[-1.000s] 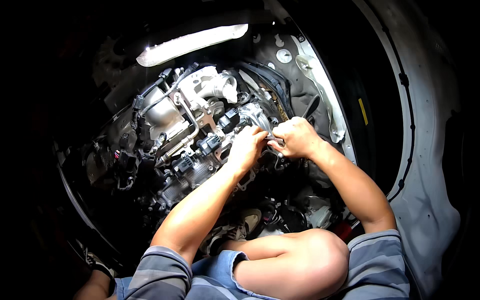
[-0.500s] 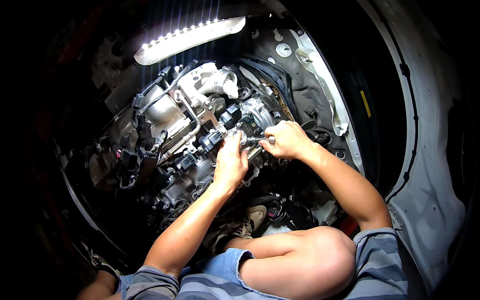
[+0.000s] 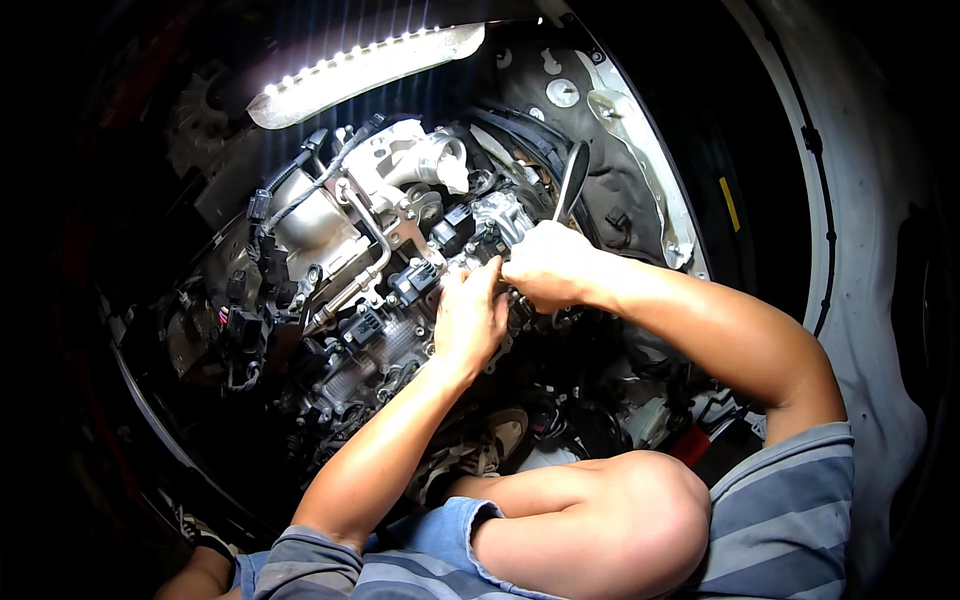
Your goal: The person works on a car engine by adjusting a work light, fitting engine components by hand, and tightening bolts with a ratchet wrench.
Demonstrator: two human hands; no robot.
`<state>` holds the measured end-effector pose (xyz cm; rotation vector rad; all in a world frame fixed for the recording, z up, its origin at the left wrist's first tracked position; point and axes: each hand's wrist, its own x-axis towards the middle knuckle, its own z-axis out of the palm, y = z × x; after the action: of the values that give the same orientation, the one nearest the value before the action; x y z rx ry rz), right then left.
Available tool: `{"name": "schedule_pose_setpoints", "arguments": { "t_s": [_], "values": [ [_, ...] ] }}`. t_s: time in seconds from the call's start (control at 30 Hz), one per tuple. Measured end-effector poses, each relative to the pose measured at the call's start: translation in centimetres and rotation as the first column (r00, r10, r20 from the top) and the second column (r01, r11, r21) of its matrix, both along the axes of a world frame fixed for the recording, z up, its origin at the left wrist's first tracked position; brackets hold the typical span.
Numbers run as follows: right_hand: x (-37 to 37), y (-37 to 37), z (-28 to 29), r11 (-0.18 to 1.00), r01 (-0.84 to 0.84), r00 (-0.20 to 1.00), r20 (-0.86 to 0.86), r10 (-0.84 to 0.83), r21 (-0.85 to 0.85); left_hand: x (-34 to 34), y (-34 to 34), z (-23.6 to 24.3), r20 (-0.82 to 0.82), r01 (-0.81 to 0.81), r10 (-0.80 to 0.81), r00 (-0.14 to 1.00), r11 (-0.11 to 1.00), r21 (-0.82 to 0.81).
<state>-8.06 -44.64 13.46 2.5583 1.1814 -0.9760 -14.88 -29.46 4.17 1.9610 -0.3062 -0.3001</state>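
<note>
Grip is most of the game here. Right hand (image 3: 548, 265) is curled into a fist round the tool (image 3: 574, 178), which sits over the right part of the engine (image 3: 395, 345), handle poking up out of the fist and leaning a bit right, near the dark hoses (image 3: 540, 145). Left hand (image 3: 470, 310) is right beside it, fingers bent in toward the metal with the tips close to the right knuckles. Can't tell if it's pinching something or just bracing, cos the tips and the tool's working end are hidden. Looks to me like a two-handed steadying job, so I'd use the left as guide and support, and let the right do the pushing or turning. Line the working end up square before putting any weight on, then go smooth rather than jerky. Watch those left fingertips: if the tool slips they're first in line. Same with the black plug (image 3: 412, 283) just left of them, I'd not lean on that, plastic like that probably cracks easily. Handle looks near enough to the hoses that a big swing could snag, so short strokes IMO. Lamp (image 3: 370, 75) lights the top nicely, but both hands block the view, so tilt your head and check the seat.
</note>
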Motion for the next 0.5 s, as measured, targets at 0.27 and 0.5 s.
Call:
{"name": "schedule_pose_setpoints", "arguments": {
  "t_s": [0.27,0.5],
  "values": [
    [-2.0,0.9,0.1,0.935,0.353,0.927,0.152,-0.344,-0.038,0.8,-1.4,-3.0,0.166,0.083,-0.081,0.983,0.997,-0.001],
    [-1.2,-1.3,1.4,0.972,0.226,0.97,0.081,-0.23,0.061,1.0,-1.4,-2.9,0.277,0.105,-0.078,0.958,0.991,-0.086]
  ]
}}
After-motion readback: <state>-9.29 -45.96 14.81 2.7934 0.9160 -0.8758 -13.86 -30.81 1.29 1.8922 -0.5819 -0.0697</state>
